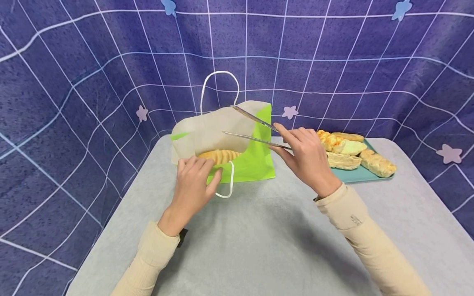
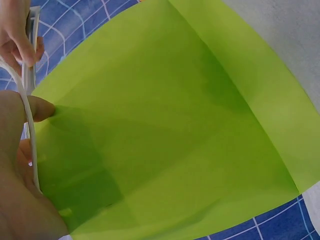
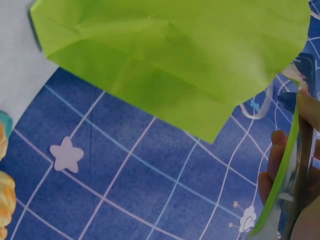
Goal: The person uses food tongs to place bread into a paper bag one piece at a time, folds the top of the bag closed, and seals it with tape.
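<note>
A lime-green paper bag (image 1: 255, 164) with white cord handles stands on the table, its pale inside turned toward the head camera. Within its mouth lies a ridged golden bread (image 1: 220, 156), partly hidden by the front rim. My left hand (image 1: 194, 181) pinches that rim at its left part, fingers over the edge and thumb on the outside. Metal tongs (image 1: 255, 139) are held in my right hand (image 1: 307, 158). Their two arms are spread apart over the bag's opening, with no food between the tips. In the right wrist view the tongs (image 3: 300, 165) show a green edge.
To the right, a teal tray (image 1: 361, 176) carries several breads, among them a knobbly roll (image 1: 377, 163) and a flat slice (image 1: 343, 160). A blue gridded cloth (image 1: 314, 41) with star shapes hangs behind and beside the grey table (image 1: 252, 246).
</note>
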Demonstrator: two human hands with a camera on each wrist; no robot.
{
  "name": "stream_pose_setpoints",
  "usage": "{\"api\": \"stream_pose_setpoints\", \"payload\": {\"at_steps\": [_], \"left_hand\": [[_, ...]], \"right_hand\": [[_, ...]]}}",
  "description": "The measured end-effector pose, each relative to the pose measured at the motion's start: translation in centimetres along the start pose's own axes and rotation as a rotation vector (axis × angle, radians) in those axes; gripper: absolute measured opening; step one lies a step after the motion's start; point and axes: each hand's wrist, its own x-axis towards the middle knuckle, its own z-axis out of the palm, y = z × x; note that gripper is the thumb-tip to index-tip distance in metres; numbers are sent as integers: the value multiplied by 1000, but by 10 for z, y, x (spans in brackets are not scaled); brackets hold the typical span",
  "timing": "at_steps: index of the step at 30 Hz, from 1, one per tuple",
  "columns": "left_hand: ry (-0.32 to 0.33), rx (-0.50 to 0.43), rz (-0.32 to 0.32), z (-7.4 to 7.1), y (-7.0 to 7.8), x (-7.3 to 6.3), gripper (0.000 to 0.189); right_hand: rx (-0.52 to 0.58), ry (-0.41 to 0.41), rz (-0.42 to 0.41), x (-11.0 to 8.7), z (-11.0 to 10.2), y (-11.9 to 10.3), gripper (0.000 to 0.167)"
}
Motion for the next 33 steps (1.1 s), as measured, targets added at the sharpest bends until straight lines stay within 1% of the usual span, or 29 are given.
{"api": "stream_pose_setpoints", "payload": {"at_steps": [6,11,16,19,22,25,29,33], "left_hand": [[-4,-1,1,1,0,0,21],[-1,-5,-5,1,-1,-1,19],[-19,-5,-9,2,-2,0,21],[-15,-6,-7,2,-2,0,21],[-1,-7,-3,2,-1,1,19],[6,-10,-1,2,-1,1,19],[-5,-12,-4,3,-1,1,19],[-2,-12,-5,3,0,1,20]], "right_hand": [[-4,6,36,-11,-10,7,54],[-42,23,52,-22,-23,14,55],[-69,50,88,-39,-38,24,59],[-73,65,120,-50,-45,33,60],[-72,48,157,-61,-51,41,60],[-89,9,189,-72,-57,47,60],[-105,9,213,-83,-61,54,60],[-105,12,222,-93,-65,64,62]]}}
